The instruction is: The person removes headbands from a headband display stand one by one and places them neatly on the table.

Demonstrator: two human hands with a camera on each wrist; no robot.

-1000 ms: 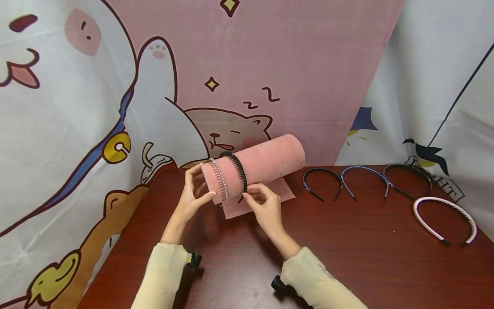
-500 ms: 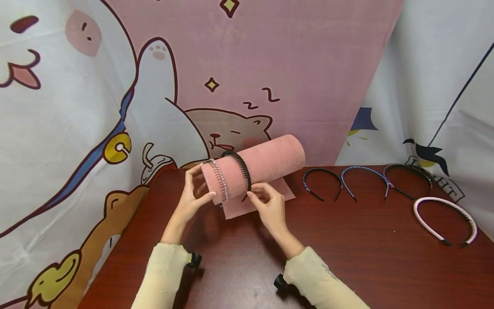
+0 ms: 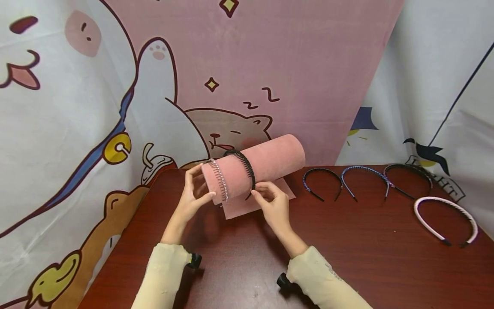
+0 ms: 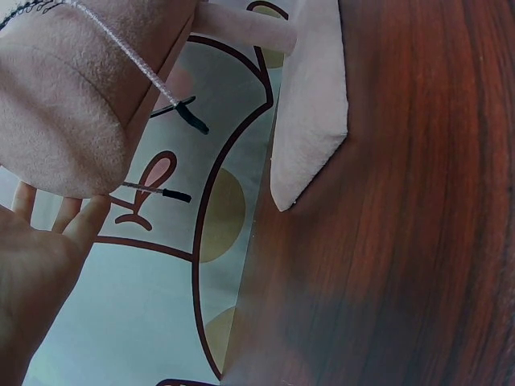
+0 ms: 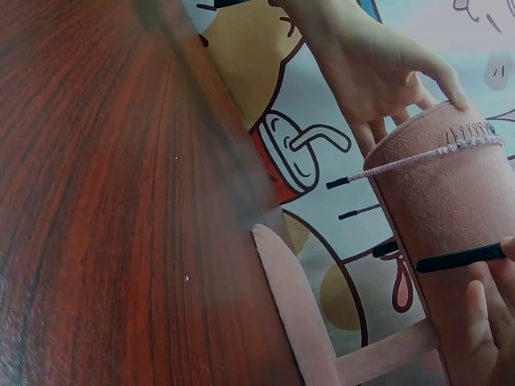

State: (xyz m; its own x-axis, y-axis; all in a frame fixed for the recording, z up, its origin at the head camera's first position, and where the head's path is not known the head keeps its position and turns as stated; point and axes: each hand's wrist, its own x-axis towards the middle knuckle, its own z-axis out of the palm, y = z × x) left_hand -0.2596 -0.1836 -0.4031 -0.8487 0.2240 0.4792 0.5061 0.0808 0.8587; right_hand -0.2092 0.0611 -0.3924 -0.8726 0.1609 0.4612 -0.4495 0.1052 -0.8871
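A pink velvet roll (image 3: 270, 161) lies on its flat pink base (image 3: 247, 206) on the dark red table (image 3: 347, 257). Two toothed headbands sit over the roll: a silvery one (image 3: 219, 178) near its left end and a black one (image 3: 247, 165) to the right. My right hand (image 3: 257, 194) pinches the black headband's near tip (image 5: 459, 259) against the roll. My left hand (image 3: 198, 184) rests on the roll's left end with fairly straight fingers (image 4: 48, 241), holding nothing. The silvery headband's black tips (image 4: 189, 117) hang free below the roll.
Several more headbands lie on the table to the right: a black one (image 3: 322, 180), a blue one (image 3: 364, 176), another black one (image 3: 409, 174) and a pale pink one (image 3: 444, 216). A cartoon cloth backdrop (image 3: 96, 107) hangs behind and to the left.
My right hand has slid the black headband a little to the right along the roll. The left hand and the silvery headband have stayed where they were.
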